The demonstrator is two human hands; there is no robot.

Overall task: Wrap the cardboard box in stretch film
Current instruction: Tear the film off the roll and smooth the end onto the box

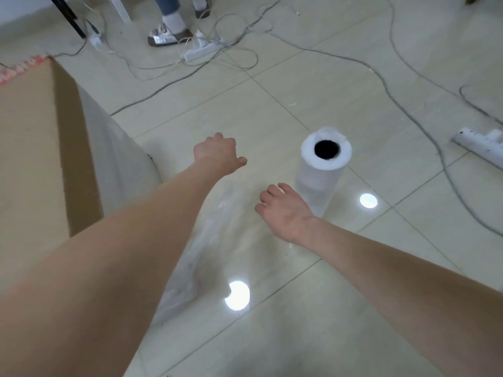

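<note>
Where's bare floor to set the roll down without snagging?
Bare tiles lie right of the film roll, before the power strip, and in front of the right hand. The stretched film fills the gap to the cardboard box; cables crowd the far floor.

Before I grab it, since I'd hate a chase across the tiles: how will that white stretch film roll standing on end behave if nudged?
The white stretch film roll stands tall on a narrow end, so a side nudge would probably tip it. Being cylindrical, it would likely then roll on the glossy tiled floor. Its smooth film surface may feel slippery; its hollow core probably offers a surer hold.
</note>
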